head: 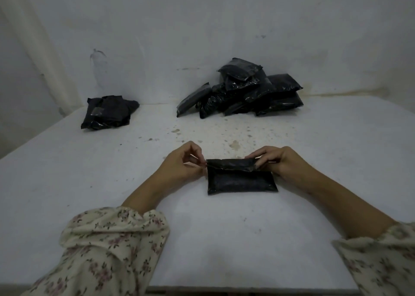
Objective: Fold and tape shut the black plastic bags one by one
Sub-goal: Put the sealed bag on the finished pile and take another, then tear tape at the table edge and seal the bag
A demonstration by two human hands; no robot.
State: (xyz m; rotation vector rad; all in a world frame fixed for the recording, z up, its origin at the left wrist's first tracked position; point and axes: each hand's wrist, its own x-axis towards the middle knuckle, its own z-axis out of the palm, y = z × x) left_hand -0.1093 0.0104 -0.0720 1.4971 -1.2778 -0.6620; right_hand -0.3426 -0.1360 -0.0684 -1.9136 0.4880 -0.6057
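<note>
Head view: both hands, left hand (179, 164) and right hand (272, 162), are pinching fingers onto the black plastic bag's (241, 181) folded flap at center surface (112, 172), likely creasing it for taping; unfinished pile (242, 91) at one o'clock.

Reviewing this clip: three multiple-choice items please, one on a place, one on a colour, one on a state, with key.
1. Where is the big pile? A. far left B. far side, right of centre C. near edge
2. Colour of sleeves? A. black B. blue C. cream, floral
3. Near bag? A. untouched B. pinched at both top ends C. lifted in one hand
Key: B, it lies by the wall; C, flowers show; B, left hand and right hand grip its folded top.
</note>
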